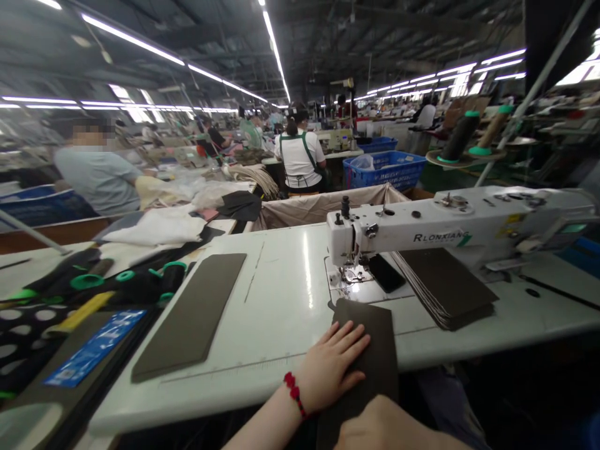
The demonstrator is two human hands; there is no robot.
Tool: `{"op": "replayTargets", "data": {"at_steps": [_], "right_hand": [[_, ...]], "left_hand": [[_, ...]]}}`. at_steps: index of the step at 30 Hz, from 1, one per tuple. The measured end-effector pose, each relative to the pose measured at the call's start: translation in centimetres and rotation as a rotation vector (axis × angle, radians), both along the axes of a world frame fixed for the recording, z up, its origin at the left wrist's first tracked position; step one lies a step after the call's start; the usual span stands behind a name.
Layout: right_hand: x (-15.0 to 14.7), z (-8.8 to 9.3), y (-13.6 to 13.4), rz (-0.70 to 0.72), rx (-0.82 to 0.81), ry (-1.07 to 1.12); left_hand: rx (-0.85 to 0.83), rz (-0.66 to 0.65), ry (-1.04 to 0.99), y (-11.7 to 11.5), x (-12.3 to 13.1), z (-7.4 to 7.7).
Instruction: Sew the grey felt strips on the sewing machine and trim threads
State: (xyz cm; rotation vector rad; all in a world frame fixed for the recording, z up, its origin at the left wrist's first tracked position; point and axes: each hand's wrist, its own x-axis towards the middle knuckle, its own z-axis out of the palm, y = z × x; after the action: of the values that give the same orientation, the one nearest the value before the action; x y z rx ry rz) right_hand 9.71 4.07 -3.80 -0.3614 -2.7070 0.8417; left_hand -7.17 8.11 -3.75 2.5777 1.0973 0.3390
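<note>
Under spread left hand [328, 370], dark panel [380, 340], right hand [382, 427] at near end, grip unclear

The sewing machine [394, 228] arm reads "RLONXIANG"

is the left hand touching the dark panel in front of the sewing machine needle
Touching. The head view shows the left hand palm down, its spread fingers lying flat on the dark panel with no visible gap.
</note>
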Motion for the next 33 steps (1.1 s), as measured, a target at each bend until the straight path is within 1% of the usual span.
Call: {"op": "replayTargets", "data": {"at_steps": [1,2,3,4,5,6,7,8,9,11,13,15,18,21,25,28,33], "right_hand": [[0.0,0.1,0.6,0.027,-0.087,0.002],[0.2,0.4,1.5,0.017,-0.158,0.009],[0.5,0.8,2.6,-0.031,-0.203,0.016],[0.9,1.2,3.8,-0.121,-0.238,0.023],[1.2,1.5,5.3,-0.246,-0.254,0.030],[1.3,1.6,6.8,-0.375,-0.238,0.022],[1.4,1.4,8.4,-0.490,-0.183,0.009],[1.2,1.1,10.0,-0.573,-0.106,-0.017],[1.0,0.6,11.4,-0.623,-0.026,-0.056],[0.5,-0.4,13.7,-0.651,0.109,-0.157],[0.3,-1.2,15.0,-0.629,0.177,-0.234],[0.7,-1.6,15.4,-0.612,0.198,-0.258],[1.8,-2.0,15.2,-0.629,0.206,-0.245],[2.6,-2.3,15.0,-0.637,0.204,-0.218],[2.6,-2.9,15.0,-0.645,0.201,-0.200],[2.5,-3.3,15.2,-0.643,0.200,-0.200],[2.8,-3.6,15.3,-0.625,0.186,-0.190]], "left_hand": [[0.010,0.022,0.040,-0.3,-0.1,-0.7],[0.025,0.053,0.070,-0.6,-0.6,-1.2],[0.041,0.086,0.096,-1.0,-1.4,-1.6],[0.059,0.121,0.116,-1.4,-2.3,-1.9],[0.076,0.159,0.135,-1.7,-3.3,-2.1],[0.090,0.198,0.152,-1.9,-4.2,-2.2],[0.101,0.238,0.169,-1.9,-5.1,-2.1],[0.110,0.278,0.185,-1.9,-5.9,-2.1],[0.116,0.309,0.200,-1.8,-6.5,-2.0],[0.122,0.340,0.218,-1.4,-7.2,-1.8],[0.122,0.345,0.226,-0.8,-7.6,-1.8],[0.115,0.338,0.228,-0.2,-7.7,-1.7],[0.104,0.325,0.219,1.1,-7.5,-1.5],[0.101,0.315,0.204,3.0,-6.8,-1.2],[0.089,0.285,0.165,5.2,-5.5,-0.8],[0.077,0.254,0.133,5.9,-5.0,-0.9],[0.052,0.236,0.115,5.8,-5.1,-0.9]]}}
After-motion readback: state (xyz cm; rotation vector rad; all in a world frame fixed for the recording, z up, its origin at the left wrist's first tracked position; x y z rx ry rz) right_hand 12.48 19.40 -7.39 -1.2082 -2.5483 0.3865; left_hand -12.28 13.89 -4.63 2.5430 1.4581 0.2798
